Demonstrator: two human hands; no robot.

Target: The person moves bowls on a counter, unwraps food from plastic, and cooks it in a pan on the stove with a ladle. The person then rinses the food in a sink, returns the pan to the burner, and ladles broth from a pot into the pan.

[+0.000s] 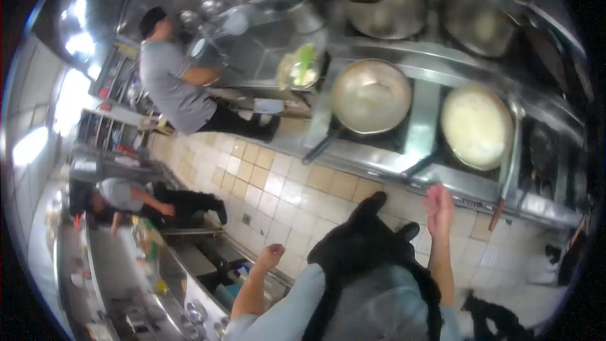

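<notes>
My right hand (439,209) hovers at the front edge of the stove, fingers loosely stretched, holding nothing I can see. Nearest to it is the black handle of a frying pan (478,127) filled with a pale, creamy mass; a gap appears to separate hand and handle. My left hand (271,257) hangs over the floor with its fingers curled in, and nothing shows in it. A second frying pan (371,96), light inside with little visible in it, sits on the burner to the left, its handle (323,145) pointing toward the aisle.
Large stockpots (385,3) stand behind the pans. A long utensil (508,164) lies right of the filled pan. A bowl with a green-handled tool (305,66) is left of the stove. One person (177,82) works at the sink, another (136,199) at the left counter (126,265).
</notes>
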